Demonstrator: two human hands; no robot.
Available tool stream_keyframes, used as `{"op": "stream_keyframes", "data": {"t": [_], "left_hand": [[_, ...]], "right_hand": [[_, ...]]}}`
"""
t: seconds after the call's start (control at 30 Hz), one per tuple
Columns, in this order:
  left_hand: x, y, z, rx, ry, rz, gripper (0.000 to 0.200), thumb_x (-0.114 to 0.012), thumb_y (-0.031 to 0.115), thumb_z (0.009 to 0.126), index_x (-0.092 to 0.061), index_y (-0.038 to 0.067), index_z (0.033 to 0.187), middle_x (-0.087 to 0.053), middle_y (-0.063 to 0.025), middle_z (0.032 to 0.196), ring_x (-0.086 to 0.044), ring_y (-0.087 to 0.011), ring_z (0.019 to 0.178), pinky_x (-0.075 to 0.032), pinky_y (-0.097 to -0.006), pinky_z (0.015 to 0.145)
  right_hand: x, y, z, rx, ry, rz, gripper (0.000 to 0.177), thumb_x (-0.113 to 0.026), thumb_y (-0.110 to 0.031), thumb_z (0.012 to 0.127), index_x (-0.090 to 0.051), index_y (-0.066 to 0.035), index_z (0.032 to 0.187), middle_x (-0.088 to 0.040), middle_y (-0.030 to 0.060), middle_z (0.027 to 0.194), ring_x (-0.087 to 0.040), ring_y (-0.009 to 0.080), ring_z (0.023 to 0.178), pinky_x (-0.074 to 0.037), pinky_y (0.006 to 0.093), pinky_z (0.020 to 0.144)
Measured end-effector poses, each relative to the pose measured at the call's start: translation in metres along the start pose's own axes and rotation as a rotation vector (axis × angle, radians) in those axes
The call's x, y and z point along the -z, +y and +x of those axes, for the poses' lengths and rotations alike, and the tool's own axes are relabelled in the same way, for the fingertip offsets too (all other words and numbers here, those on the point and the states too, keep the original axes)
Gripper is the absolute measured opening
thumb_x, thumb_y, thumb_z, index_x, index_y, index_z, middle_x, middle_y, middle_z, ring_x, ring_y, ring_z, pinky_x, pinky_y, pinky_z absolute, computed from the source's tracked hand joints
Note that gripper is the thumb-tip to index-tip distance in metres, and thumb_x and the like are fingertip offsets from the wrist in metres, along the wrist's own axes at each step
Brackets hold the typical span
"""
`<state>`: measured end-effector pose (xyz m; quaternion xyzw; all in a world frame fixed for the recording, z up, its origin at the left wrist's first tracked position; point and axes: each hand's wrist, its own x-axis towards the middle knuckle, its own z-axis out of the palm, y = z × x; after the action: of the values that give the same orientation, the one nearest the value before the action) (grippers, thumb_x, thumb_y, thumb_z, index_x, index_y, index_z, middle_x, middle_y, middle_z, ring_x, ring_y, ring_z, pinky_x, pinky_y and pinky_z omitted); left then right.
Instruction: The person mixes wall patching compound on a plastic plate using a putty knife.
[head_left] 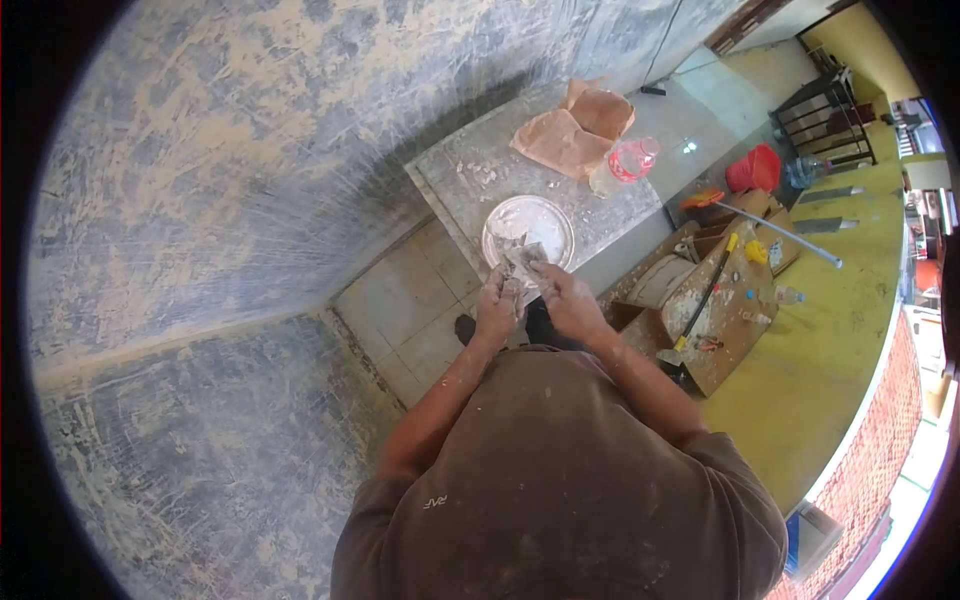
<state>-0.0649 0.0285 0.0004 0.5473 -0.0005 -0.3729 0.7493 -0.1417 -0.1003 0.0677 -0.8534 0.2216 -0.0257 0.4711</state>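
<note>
Over the near edge of a round tray (550,215) with whitish paste in it, my two hands are close together, both smeared with pale paste. My left hand (496,310) is closed round the lower end of a paste-covered scraper (511,243). My right hand (572,305) pinches another flat grey scraper (533,258) from the right. Both blades meet above the tray and overlap in this view. The tray stands on a speckled, paste-spotted board (465,190) in front of me.
An open brown paper bag (565,140) and a clear plastic container with red marks (633,160) stand farther back on the board. Paste-streaked walls (250,180) rise at left. To the right are a cluttered wooden cabinet (735,330), a blue-handled broom (790,236) and a red bucket (753,168).
</note>
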Motion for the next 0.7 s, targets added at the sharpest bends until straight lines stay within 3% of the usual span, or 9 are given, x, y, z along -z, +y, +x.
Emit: {"op": "stream_keyframes", "data": {"t": [0.17, 0.23, 0.27, 0.33, 0.37, 0.4, 0.47, 0.6, 0.7], "left_hand": [[0.001, -0.005, -0.005, 0.012, 0.049, 0.136, 0.043, -0.052, 0.015, 0.098, -0.048, -0.007, 0.134, -0.058, -0.0008, 0.077, -0.048, -0.0085, 0.058, -0.041, -0.0252, 0.049], [0.009, -0.015, -0.004, -0.044, 0.047, 0.281, 0.042, -0.052, 0.016, 0.097, -0.05, -0.006, 0.133, -0.06, -0.0031, 0.079, -0.05, -0.0111, 0.059, -0.043, -0.0286, 0.051], [0.013, -0.021, -0.002, -0.11, 0.052, 0.425, 0.042, -0.053, 0.016, 0.096, -0.052, -0.006, 0.133, -0.063, -0.0054, 0.081, -0.052, -0.0137, 0.06, -0.044, -0.0321, 0.054], [0.014, -0.034, -0.006, -0.059, 0.099, 0.44, 0.04, -0.054, 0.015, 0.095, -0.055, -0.006, 0.129, -0.063, -0.0087, 0.079, -0.053, -0.0158, 0.061, -0.045, -0.0346, 0.056], [0.016, -0.037, -0.008, -0.017, 0.141, 0.459, 0.038, -0.054, 0.015, 0.094, -0.057, -0.006, 0.126, -0.064, -0.0119, 0.077, -0.054, -0.0179, 0.062, -0.045, -0.0372, 0.058], [0.02, -0.036, -0.005, -0.022, 0.139, 0.463, 0.038, -0.054, 0.015, 0.094, -0.057, -0.006, 0.126, -0.064, -0.0119, 0.077, -0.054, -0.0179, 0.062, -0.045, -0.0372, 0.058], [0.026, -0.037, -0.006, -0.064, 0.08, 0.585, 0.039, -0.051, 0.012, 0.097, -0.055, -0.002, 0.132, -0.05, 0.0045, 0.067, -0.043, -0.0049, 0.055, -0.035, -0.0241, 0.046], [0.032, -0.041, -0.007, -0.103, 0.165, 0.618, 0.036, -0.051, 0.011, 0.096, -0.058, -0.002, 0.129, -0.048, 0.0051, 0.065, -0.042, -0.0048, 0.055, -0.035, -0.0242, 0.047], [0.028, -0.043, -0.013, -0.075, 0.17, 0.524, 0.035, -0.051, 0.011, 0.095, -0.059, -0.002, 0.127, -0.047, 0.0057, 0.066, -0.042, -0.0045, 0.056, -0.034, -0.0239, 0.047]], "right_hand": [[-0.015, -0.01, -0.01, -0.25, -0.017, -0.038, 0.03, -0.052, -0.014, 0.097, -0.058, -0.005, 0.125, -0.066, 0.0246, 0.104, -0.066, 0.0313, 0.095, -0.05, 0.0397, 0.085], [-0.022, 0.008, 0.002, -0.178, 0.057, -0.013, 0.032, -0.053, -0.018, 0.097, -0.059, -0.006, 0.126, -0.066, 0.0192, 0.083, -0.065, 0.0248, 0.074, -0.052, 0.0382, 0.07], [-0.019, 0.013, 0.009, -0.181, 0.058, -0.014, 0.032, -0.053, -0.018, 0.097, -0.059, -0.006, 0.126, -0.066, 0.0192, 0.083, -0.065, 0.0248, 0.074, -0.052, 0.0382, 0.07], [-0.01, 0.007, 0.023, -0.241, -0.063, 0.134, 0.033, -0.052, -0.018, 0.098, -0.059, -0.006, 0.127, -0.056, 0.0087, 0.063, -0.053, 0.0153, 0.051, -0.045, 0.0329, 0.049], [-0.006, -0.001, 0.029, -0.359, -0.106, 0.193, 0.033, -0.051, -0.017, 0.097, -0.06, -0.007, 0.128, -0.047, 0.0001, 0.055, -0.043, 0.0092, 0.041, -0.035, 0.0284, 0.039], [-0.001, -0.005, 0.038, -0.356, -0.102, 0.196, 0.033, -0.051, -0.017, 0.097, -0.06, -0.007, 0.128, -0.047, 0.0001, 0.055, -0.043, 0.0092, 0.041, -0.035, 0.0284, 0.039], [0.008, -0.006, 0.046, -0.501, -0.262, 0.28, 0.033, -0.054, -0.014, 0.092, -0.064, -0.006, 0.122, -0.063, 0.0144, 0.068, -0.056, 0.0176, 0.054, -0.047, 0.0348, 0.053], [-0.001, -0.007, 0.058, -0.488, -0.294, 0.365, 0.033, -0.054, -0.015, 0.092, -0.064, -0.007, 0.122, -0.059, 0.0089, 0.063, -0.051, 0.0147, 0.05, -0.043, 0.033, 0.048], [-0.014, 0.006, 0.059, -0.409, -0.227, 0.2, 0.032, -0.055, -0.015, 0.092, -0.066, -0.006, 0.121, -0.055, 0.0045, 0.06, -0.048, 0.0141, 0.046, -0.04, 0.0317, 0.044]]}}
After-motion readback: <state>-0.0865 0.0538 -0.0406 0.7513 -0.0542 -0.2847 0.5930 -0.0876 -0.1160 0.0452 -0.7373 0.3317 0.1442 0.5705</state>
